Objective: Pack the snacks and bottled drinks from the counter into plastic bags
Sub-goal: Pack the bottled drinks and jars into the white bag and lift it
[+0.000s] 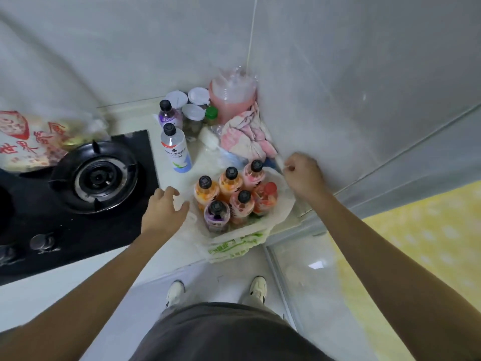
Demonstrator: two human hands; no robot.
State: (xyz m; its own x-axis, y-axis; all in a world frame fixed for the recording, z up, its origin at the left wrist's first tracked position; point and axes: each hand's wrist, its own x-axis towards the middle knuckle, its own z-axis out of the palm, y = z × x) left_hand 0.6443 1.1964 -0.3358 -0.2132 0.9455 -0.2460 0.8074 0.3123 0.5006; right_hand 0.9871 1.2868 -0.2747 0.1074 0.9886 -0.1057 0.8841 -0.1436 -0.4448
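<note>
Counter (179, 175) runs from the black gas hob (86, 183) on the left to the wall corner on the right. White plastic bag w/ green print (234, 246) sits open at the counter's front edge, walls slumped low around six drink bottles (231, 196) standing upright, caps up, packed touching each other. Behind it a pink-and-white cloth (247, 134), pink container stack (231, 97) and some jars (192, 115) fill the corner.

Two more bottles not yet bagged: clear bottle (175, 149) and purple bottle (169, 114), both upright, just behind-left of the bag, beside the hob. A red-printed snack bag (23, 142) lies far left, well apart.

Left hand (164, 209) rests at the bag's left rim, fingers loosely spread, holding nothing I can confirm. Right hand (302, 175) is curled, pinching the bag's far-right edge.

Key relation: clear bottle lies fwd and slightly right of the left hand, long axis vertical; left hand is clearly nearer, so prob. that hand fetches while the right keeps the bag mouth open.
</note>
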